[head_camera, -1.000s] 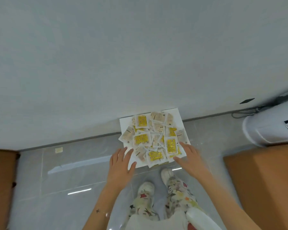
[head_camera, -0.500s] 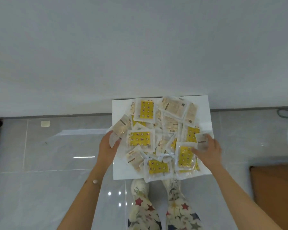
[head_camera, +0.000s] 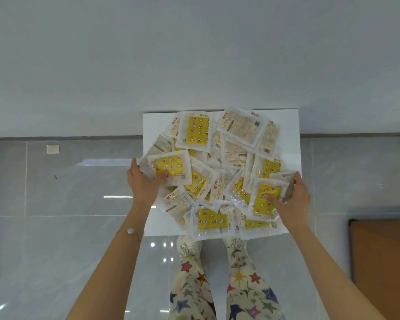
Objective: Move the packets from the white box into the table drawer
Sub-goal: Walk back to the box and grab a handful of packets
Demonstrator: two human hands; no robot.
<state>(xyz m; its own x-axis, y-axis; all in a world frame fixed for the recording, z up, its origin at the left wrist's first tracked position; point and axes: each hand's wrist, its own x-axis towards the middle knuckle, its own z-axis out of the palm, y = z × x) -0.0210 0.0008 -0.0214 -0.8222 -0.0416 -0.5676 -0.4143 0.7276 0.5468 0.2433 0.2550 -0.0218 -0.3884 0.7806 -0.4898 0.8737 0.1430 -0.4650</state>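
Note:
A flat white box [head_camera: 289, 125] lies on the floor against the wall, heaped with several clear packets, some yellow-patterned, some beige. My left hand [head_camera: 142, 181] grips the left side of the heap, its thumb on a yellow packet [head_camera: 169, 168] and its fingers under the packets' edge. My right hand [head_camera: 291, 199] grips the right side, its thumb on another yellow packet [head_camera: 263, 202] and its fingers round a beige packet [head_camera: 283, 179]. No drawer is in view.
The grey tiled floor [head_camera: 67, 227] spreads to the left, with a small paper scrap [head_camera: 53, 149] near the wall. A brown wooden surface [head_camera: 383, 262] sits at the right. My feet [head_camera: 189, 243] stand just below the box. A grey wall [head_camera: 194, 54] rises behind.
The view has closed in on the box. Both hands moved from hovering near the box's front edge onto the heap and closed on packets at its left and right sides.

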